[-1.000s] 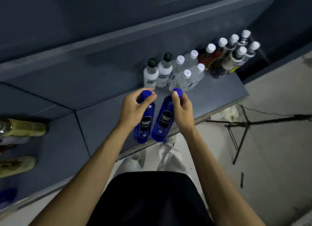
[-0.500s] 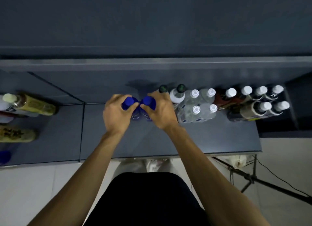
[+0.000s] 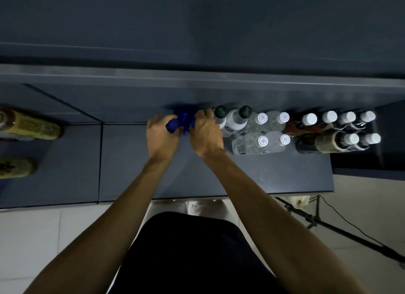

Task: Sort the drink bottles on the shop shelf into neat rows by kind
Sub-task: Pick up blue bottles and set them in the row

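Observation:
Two blue soda bottles stand side by side near the back of the dark shelf [image 3: 274,175]. My left hand [image 3: 161,138] grips the top of the left blue bottle [image 3: 173,125]. My right hand [image 3: 206,133] grips the right blue bottle [image 3: 192,123], whose body is mostly hidden under my fingers. Right beside them stand two white bottles with green caps [image 3: 233,120], then several clear water bottles [image 3: 260,140], then dark bottles with white caps [image 3: 328,129] at the shelf's right end.
Yellowish bottles [image 3: 32,127] lie on the left shelf section beyond a seam [image 3: 101,162]. A stand with a cable [image 3: 328,225] sits on the tiled floor at the right. Bare shelf surface runs along the front edge.
Both hands have carried the two blue bottles from the shelf's front edge back toward the wall, up against the green-capped bottles. The camera has swung to look more squarely at the shelf.

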Demonstrator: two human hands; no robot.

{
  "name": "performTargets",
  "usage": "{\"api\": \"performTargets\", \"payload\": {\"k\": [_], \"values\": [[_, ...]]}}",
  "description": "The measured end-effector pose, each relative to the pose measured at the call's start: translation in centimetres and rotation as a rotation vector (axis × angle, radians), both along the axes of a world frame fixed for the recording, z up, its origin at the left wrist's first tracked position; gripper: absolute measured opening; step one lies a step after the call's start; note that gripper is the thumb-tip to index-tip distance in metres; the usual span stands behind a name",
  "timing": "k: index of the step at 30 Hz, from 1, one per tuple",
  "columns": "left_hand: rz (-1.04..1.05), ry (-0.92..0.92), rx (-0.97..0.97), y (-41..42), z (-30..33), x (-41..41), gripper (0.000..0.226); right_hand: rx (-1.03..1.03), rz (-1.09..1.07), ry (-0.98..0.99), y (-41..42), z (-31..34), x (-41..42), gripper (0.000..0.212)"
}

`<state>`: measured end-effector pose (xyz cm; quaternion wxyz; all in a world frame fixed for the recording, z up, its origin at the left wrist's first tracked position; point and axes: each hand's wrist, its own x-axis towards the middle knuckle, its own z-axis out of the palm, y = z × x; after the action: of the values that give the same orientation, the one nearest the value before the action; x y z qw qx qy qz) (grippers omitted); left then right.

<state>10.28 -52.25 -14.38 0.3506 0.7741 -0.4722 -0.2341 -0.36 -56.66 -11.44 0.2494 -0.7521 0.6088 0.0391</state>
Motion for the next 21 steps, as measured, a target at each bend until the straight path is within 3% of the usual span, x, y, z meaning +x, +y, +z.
{"api": "performTargets", "payload": {"k": [11,16,21], "values": [[-0.025,0.062,0.002,-2.0,-1.1,1.5,0.020,-0.036,0.023,0.112,-1.0,-0.4,2.2,0.037],[-0.056,0.128,0.010,-0.9,-1.4,2.1,0.046,-0.024,-0.044,0.092,-0.5,-0.5,2.4,0.046],[-0.081,0.224,0.051,0.4,0.0,2.5,0.055,-0.018,-0.102,0.029,0.0,-0.3,2.4,0.040]]}}
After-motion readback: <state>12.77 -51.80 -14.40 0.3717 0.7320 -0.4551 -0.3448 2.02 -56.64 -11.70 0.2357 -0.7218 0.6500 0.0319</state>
